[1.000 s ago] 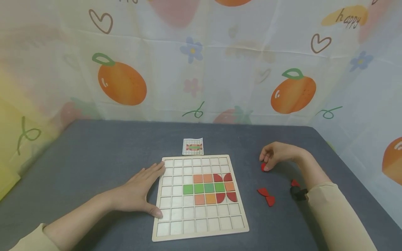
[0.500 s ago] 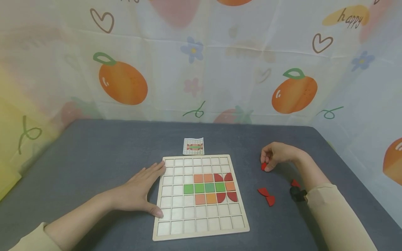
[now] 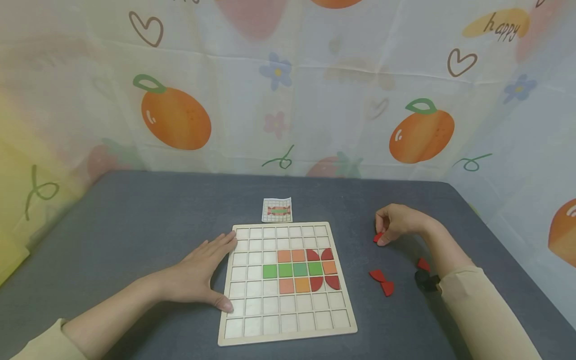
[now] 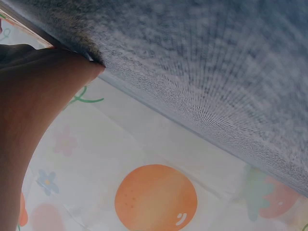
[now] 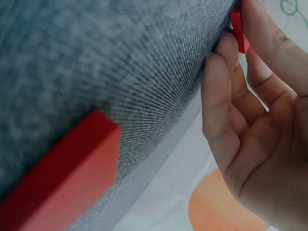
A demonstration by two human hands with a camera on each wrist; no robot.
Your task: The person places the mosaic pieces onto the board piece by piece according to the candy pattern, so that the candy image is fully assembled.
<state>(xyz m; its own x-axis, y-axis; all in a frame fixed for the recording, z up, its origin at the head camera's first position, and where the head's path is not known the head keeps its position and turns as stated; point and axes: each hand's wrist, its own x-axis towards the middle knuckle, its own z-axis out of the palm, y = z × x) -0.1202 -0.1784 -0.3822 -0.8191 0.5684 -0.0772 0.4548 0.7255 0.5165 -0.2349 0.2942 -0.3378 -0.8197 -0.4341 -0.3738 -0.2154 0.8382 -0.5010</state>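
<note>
In the head view, the left hand [image 3: 198, 272] lies spread at the left edge of the grid board [image 3: 252, 305], its fingers straight and thumb well apart from them, with fingertips and thumb touching the rim. The right hand [image 3: 398, 222] has thumb and fingers together, pinching 1 small red piece [image 3: 378, 237] at the tabletop [image 3: 157, 215], to the right of the board. Nearer the person, 2 loose red pieces [image 3: 387, 288] lie corner to corner, and 1 more red piece [image 3: 423, 264] sits near the right wrist. The board carries 4 green squares in a row, with salmon, orange and dark red tiles around them. Just beyond its far edge lies a card [image 3: 277, 210] printed with a coloured grid pattern. On the backdrop [image 3: 337, 115], upper right, "happy" can be read; lettering at the top edge is cut off.

In the left wrist view, the hand is dark and mostly out of frame.

In the right wrist view, the thumb and fingers are clamped on the red piece, and another red piece looms in the near corner.
</note>
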